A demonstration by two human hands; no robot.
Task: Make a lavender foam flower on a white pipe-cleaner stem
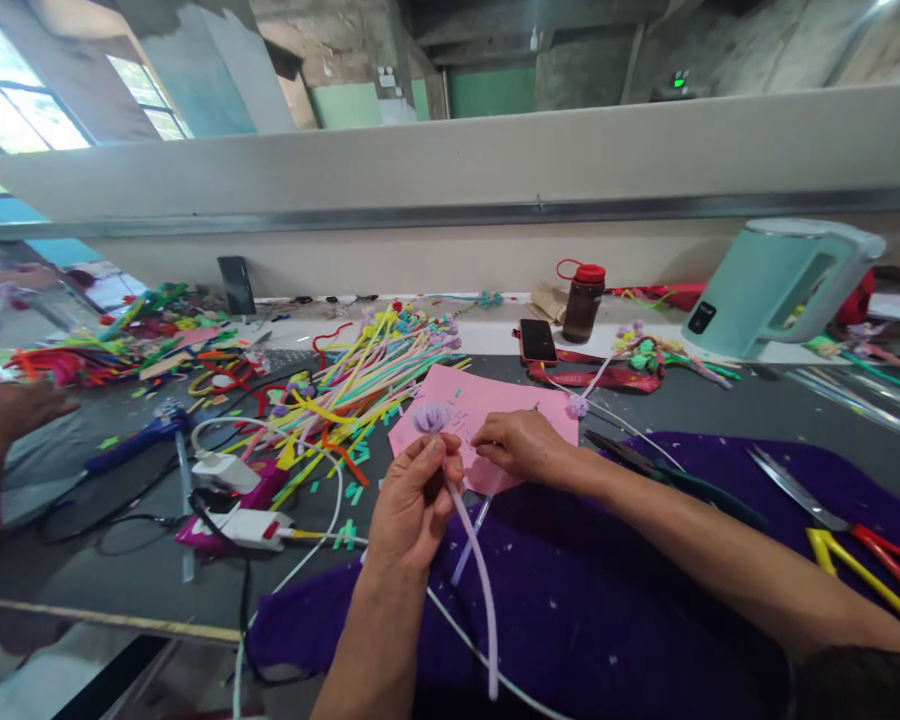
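Left hand (412, 500) pinches lilac pipe-cleaner flower (432, 417); right hand (521, 445) curled, empty on pink paper (487, 400). Grip stem steady, close under head.

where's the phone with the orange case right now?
Head view, right of centre at the far edge of the bench: the phone lies flat just left of the brown bottle, beyond the pink sheet.

A lilac pipe cleaner (474, 560) crosses a purple cloth (607, 600); the paper sheet (487, 400) is pink, the kettle (772, 285) mint green, the bottle cap (589, 274) red.
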